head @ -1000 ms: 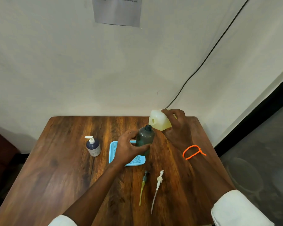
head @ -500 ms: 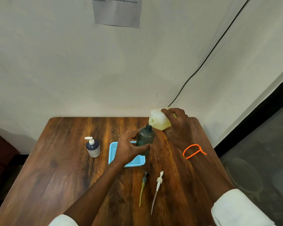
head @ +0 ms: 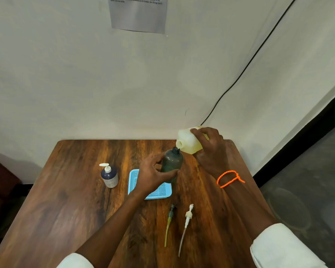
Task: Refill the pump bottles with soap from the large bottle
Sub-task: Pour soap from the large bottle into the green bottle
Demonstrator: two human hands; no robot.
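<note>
My left hand (head: 153,176) grips a dark green bottle (head: 172,163) that stands upright with its neck uncapped. My right hand (head: 209,149) holds the large pale-yellow bottle (head: 188,142) tipped on its side, its mouth right above the green bottle's neck. A small dark-blue pump bottle (head: 109,176) with a white pump stands at the left. Two loose pump heads lie near the front: a dark one with a yellow tube (head: 169,223) and a white one with a clear tube (head: 186,225).
A light-blue tray (head: 159,192) lies flat on the wooden table (head: 66,209) under my left hand. The wall sits close behind the table, with a black cable (head: 246,66) running down it. The floor drops off to the right.
My right hand has tipped the large bottle lower, so its mouth has come down onto the green bottle's neck. My left hand has kept its hold.
</note>
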